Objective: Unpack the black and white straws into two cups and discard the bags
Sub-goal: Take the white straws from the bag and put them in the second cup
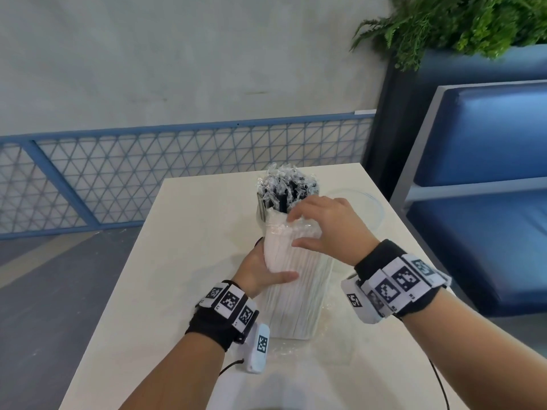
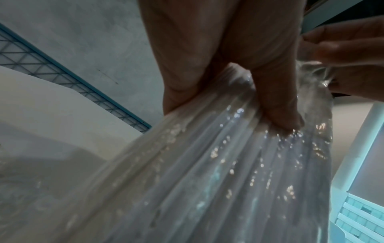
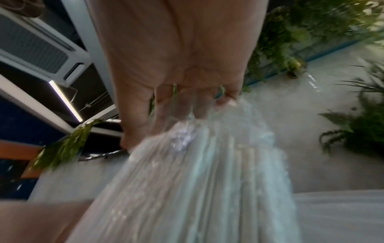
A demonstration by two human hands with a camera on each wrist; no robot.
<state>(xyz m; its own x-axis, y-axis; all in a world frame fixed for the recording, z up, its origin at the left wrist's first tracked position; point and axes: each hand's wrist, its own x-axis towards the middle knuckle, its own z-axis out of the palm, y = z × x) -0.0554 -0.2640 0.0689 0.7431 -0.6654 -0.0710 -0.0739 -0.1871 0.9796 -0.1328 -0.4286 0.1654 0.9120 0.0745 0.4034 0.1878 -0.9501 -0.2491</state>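
A bundle of white straws (image 1: 299, 291) in a clear bag stands tilted on the white table (image 1: 177, 261). My left hand (image 1: 276, 258) grips its upper left side, thumb in front. My right hand (image 1: 293, 230) pinches the crinkled plastic at its top. Up close, the left wrist view shows my left hand (image 2: 228, 98) curled round the white straws (image 2: 207, 172). In the right wrist view my right hand (image 3: 176, 106) holds the top of the white straws (image 3: 197, 180). Behind the bundle, wrapped black straws (image 1: 285, 190) stand in a cup. A clear cup (image 1: 371, 196) stands to their right.
Loose clear plastic (image 1: 296, 350) lies on the table under the bundle. A blue bench (image 1: 479, 202) stands close along the table's right edge, with a plant (image 1: 458, 22) above it. A blue mesh fence (image 1: 177, 161) runs behind the table.
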